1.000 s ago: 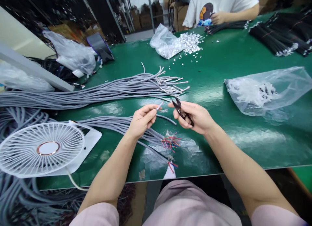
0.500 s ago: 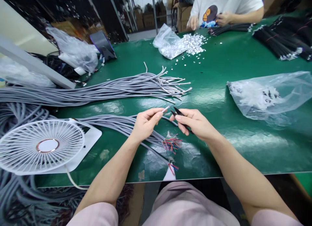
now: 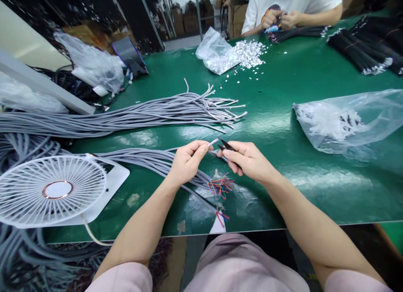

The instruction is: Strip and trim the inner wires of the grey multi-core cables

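Between thumb and forefinger, my left hand [image 3: 188,161] pinches a grey cable near its pale end [image 3: 213,142], which points up to the right. My right hand [image 3: 248,158] is closed around small black thread snips [image 3: 226,146]; their two pointed blades are apart, just right of the cable end. Below my hands lies a bundle of grey cables [image 3: 147,158] with stripped ends showing red, blue and other coloured wires [image 3: 221,186]. One separate cable [image 3: 201,197] with bared coloured wires rests nearer the table edge. Behind my hands is another grey bundle [image 3: 151,114] with whitish ends.
A white fan [image 3: 56,190] stands at left. Farther back, a plastic bag [image 3: 217,52] spills small white pieces. Another clear bag [image 3: 333,122] with white parts lies right. Black cable bundles [image 3: 362,48] sit at far right. Across the green table [image 3: 277,82] a co-worker's hands [image 3: 281,19] work.
The snips have moved slightly left, their blades closer to the cable end. My left hand stays almost still. The co-worker's hands have come together.
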Available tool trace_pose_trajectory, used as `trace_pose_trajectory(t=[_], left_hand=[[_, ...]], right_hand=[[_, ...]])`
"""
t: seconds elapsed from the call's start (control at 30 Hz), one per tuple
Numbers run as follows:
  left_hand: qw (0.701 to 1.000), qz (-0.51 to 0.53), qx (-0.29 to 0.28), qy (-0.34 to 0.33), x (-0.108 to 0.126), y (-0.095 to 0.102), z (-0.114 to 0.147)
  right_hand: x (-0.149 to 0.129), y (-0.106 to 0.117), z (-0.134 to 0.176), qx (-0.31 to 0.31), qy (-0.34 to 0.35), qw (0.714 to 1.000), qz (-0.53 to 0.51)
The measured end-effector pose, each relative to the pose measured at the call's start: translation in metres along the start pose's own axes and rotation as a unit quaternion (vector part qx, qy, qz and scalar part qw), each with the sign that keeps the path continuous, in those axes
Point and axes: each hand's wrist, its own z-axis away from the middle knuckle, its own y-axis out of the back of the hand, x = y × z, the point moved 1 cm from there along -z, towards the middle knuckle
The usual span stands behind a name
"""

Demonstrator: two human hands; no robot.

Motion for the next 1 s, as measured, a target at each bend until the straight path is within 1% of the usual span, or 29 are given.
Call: trace_pose_trajectory(t=[0.2, 0.3, 0.53, 0.73, 0.8, 0.83, 0.87, 0.9, 0.97, 1.0], left_hand=[[1.000, -0.004, -0.011, 0.006, 0.001, 0.000, 0.000], [1.000, 0.000, -0.018, 0.017, -0.001, 0.000, 0.000], [0.999, 0.012, -0.031, 0.025, -0.004, -0.001, -0.001], [0.999, -0.035, -0.016, -0.001, 0.001, 0.000, -0.001], [0.998, -0.054, -0.015, -0.003, 0.000, -0.003, 0.000], [0.997, -0.071, -0.026, 0.001, -0.001, -0.006, 0.001], [0.995, -0.093, -0.044, 0.008, -0.003, -0.009, 0.001], [0.991, -0.117, -0.066, 0.017, -0.005, -0.013, 0.001], [0.983, -0.144, -0.106, 0.032, -0.008, -0.019, 0.000], [0.983, -0.140, -0.111, 0.036, -0.008, -0.020, -0.001]], right_hand=[[0.002, -0.006, -0.002, 0.039, 0.039, 0.998, 0.015], [0.004, -0.009, -0.003, 0.059, 0.052, 0.997, 0.004], [0.006, -0.015, -0.004, 0.092, 0.034, 0.994, -0.053], [0.014, -0.025, -0.008, 0.105, 0.020, 0.988, -0.110], [0.009, -0.022, -0.007, 0.111, 0.029, 0.986, -0.122], [0.004, -0.017, -0.005, 0.130, 0.047, 0.982, -0.131], [-0.002, -0.010, -0.002, 0.165, 0.077, 0.973, -0.141], [-0.009, -0.001, 0.001, 0.213, 0.117, 0.958, -0.152], [-0.019, 0.017, 0.009, 0.305, 0.195, 0.918, -0.166], [-0.021, 0.025, 0.011, 0.315, 0.204, 0.913, -0.159]])
